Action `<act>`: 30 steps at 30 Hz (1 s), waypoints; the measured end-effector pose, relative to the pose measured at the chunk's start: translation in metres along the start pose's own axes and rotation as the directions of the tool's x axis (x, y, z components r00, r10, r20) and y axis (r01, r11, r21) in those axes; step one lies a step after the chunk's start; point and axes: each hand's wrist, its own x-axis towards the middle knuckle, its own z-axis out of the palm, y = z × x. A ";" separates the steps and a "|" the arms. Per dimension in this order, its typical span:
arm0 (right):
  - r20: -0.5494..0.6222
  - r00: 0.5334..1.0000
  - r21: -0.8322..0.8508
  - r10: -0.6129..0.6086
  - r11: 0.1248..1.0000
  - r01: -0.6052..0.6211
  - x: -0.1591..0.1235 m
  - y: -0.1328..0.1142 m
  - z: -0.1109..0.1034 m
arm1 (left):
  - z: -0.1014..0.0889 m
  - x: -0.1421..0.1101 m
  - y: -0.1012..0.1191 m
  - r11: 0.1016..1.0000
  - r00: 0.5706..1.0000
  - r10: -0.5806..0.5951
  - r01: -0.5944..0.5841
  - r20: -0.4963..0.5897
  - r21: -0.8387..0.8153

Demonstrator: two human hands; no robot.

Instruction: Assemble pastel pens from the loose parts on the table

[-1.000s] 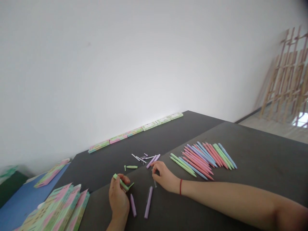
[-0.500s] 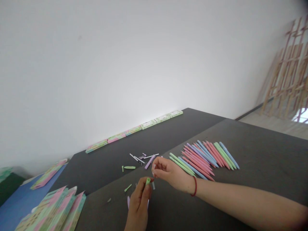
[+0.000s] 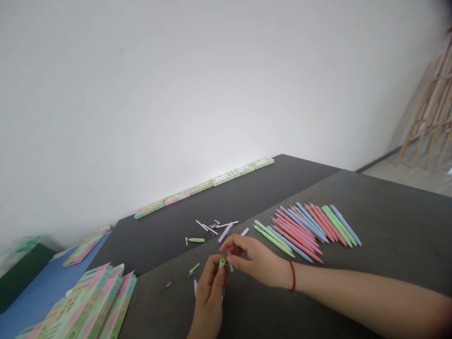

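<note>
My left hand point(image 3: 210, 294) is closed round a green pen barrel point(image 3: 222, 262), held upright with its open end up. My right hand point(image 3: 256, 261) pinches something small right at the barrel's top; I cannot make out what. A red band circles my right wrist. Loose pen parts lie around the hands: a purple barrel point(image 3: 225, 232), a purple piece point(image 3: 244, 231), a green piece point(image 3: 196, 240), a green clip point(image 3: 193, 270) and white refills point(image 3: 207, 228). Part of a purple barrel point(image 3: 195, 288) shows beside my left hand.
A row of finished pastel pens point(image 3: 307, 228) lies to the right on the dark grey table point(image 3: 370, 235). Flat pastel boxes point(image 3: 95, 306) are piled at the lower left on a blue surface point(image 3: 31, 296). More boxes point(image 3: 205, 186) line the wall. A wooden rack point(image 3: 432, 108) leans at far right.
My left hand lifted the green barrel from low on the table to upright, leaving the green clip behind. My right hand left the table and came to the barrel's top.
</note>
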 end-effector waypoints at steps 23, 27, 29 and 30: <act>0.648 0.761 -0.659 -0.014 0.490 0.570 0.100 0.038 0.100 | -0.050 0.040 0.020 0.870 0.943 0.064 -0.213 -0.326 -0.445; 0.702 0.712 -0.608 -0.025 0.500 0.616 0.096 0.037 0.102 | -0.049 0.040 0.023 0.862 0.947 0.059 -0.209 -0.317 -0.463; 0.718 0.695 -0.583 -0.038 0.513 0.630 0.096 0.037 0.102 | -0.048 0.039 0.025 0.860 0.949 0.061 -0.207 -0.309 -0.466; 0.721 0.691 -0.572 -0.047 0.523 0.632 0.096 0.037 0.102 | -0.048 0.039 0.026 0.861 0.951 0.062 -0.204 -0.302 -0.466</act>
